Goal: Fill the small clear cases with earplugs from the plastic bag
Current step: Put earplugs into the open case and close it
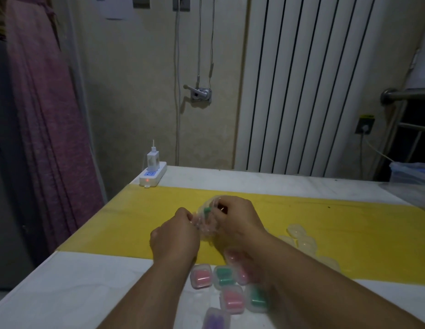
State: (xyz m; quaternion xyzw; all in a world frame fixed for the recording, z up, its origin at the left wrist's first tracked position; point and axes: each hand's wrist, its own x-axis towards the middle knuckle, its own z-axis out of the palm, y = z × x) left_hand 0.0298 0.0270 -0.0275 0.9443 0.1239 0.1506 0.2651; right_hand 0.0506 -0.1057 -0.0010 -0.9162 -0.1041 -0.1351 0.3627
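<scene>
Together, left hand [176, 236] and right hand [237, 219] pinch the plastic bag [205, 222], fingers curled on it, above filled cases [224, 276] by the desk's [64, 293] near edge.

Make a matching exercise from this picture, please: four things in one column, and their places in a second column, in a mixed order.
Things:
1. power strip
2. bag
3. purple case
4. empty cases

Places:
a. gripped by the left hand and the right hand
b. at the bottom edge of the picture
c. at the far left corner of the table
d. on the yellow strip, right of the hands

Pairs: 1-c, 2-a, 3-b, 4-d
</scene>
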